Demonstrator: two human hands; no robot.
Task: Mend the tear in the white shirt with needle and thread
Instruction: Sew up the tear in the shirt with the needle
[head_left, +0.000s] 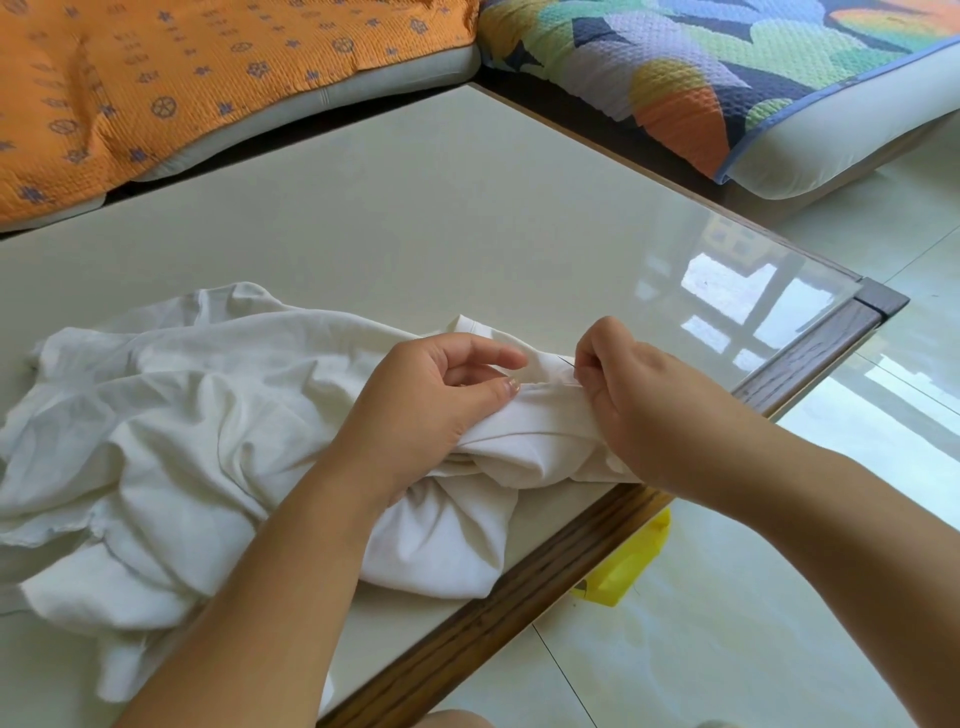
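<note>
Left forearm: bare, enters from the lower edge and angles up to the right. Left hand: palm turned inward, thumb laid flat on a fold of the white shirt, fingers curled above it, so that the fold is pinched between them.

Right forearm: bare, enters from the right edge and angles up to the left. Right hand: back facing up, fingers curled down, with the tips gripping the needle.

The hands sit near each other but do not touch.
</note>
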